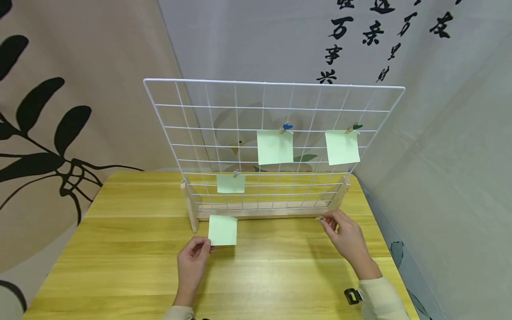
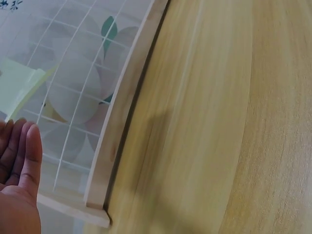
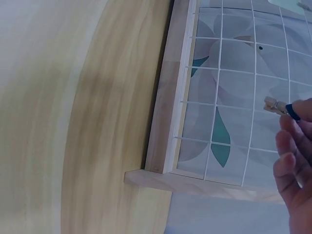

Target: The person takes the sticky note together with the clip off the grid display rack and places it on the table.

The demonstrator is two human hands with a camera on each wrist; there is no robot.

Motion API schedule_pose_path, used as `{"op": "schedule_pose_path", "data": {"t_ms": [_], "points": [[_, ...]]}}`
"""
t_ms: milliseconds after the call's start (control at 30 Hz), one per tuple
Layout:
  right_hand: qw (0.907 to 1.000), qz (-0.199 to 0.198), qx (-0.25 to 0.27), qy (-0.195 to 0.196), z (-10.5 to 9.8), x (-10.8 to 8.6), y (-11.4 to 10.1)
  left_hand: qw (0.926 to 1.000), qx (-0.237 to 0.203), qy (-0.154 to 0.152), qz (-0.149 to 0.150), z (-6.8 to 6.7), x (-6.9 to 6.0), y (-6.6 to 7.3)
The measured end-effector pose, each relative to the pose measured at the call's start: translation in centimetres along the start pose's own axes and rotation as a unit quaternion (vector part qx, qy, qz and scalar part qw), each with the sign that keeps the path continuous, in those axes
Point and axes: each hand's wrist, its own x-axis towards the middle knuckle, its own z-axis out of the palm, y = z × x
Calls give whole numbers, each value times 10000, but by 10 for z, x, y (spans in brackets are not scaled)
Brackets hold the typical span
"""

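My left hand (image 1: 192, 262) pinches a pale green sticky note (image 1: 222, 230) by its lower left corner, in front of the rack's wooden base. In the left wrist view that note (image 2: 19, 90) shows at the left edge, above the fingers. Near the base's right end, my right hand (image 1: 346, 238) holds a mini wooden clothespin (image 3: 275, 105) between thumb and fingertips; a dark blue piece shows on it in the right wrist view. Both hands are just in front of a white wire grid rack (image 1: 272, 83) standing on a wooden base (image 1: 264, 214).
Two green notes, one left (image 1: 275, 150) and one right (image 1: 343, 151), hang on the grid under a blue-topped clip (image 1: 287, 126) and a green-topped clip (image 1: 357, 126). A lower note (image 1: 230, 185) hangs at left. The wooden table (image 1: 132, 249) meets curtains behind.
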Motion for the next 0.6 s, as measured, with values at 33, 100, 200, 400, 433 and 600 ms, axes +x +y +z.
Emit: {"op": "schedule_pose_path", "data": {"t_ms": [33, 100, 200, 400, 433, 600], "points": [[10000, 17, 3, -12, 0, -1, 0, 10000, -1, -25, -5, 0, -1, 4], [10000, 48, 5, -35, 2, -2, 1, 10000, 26, -74, 48, 0, -2, 10], [9999, 63, 6, -86, 3, -4, 3, 9999, 40, -108, -59, 1, -2, 13], [9998, 77, 16, -159, 6, -6, 4, 9993, 78, -78, -353, -2, -2, 13], [9998, 99, 51, -185, 6, -7, 5, 9992, 91, -73, -377, -2, -3, 12], [9991, 210, 256, -268, 8, -8, 4, 9987, 191, -88, -466, -4, -3, 11]]}}
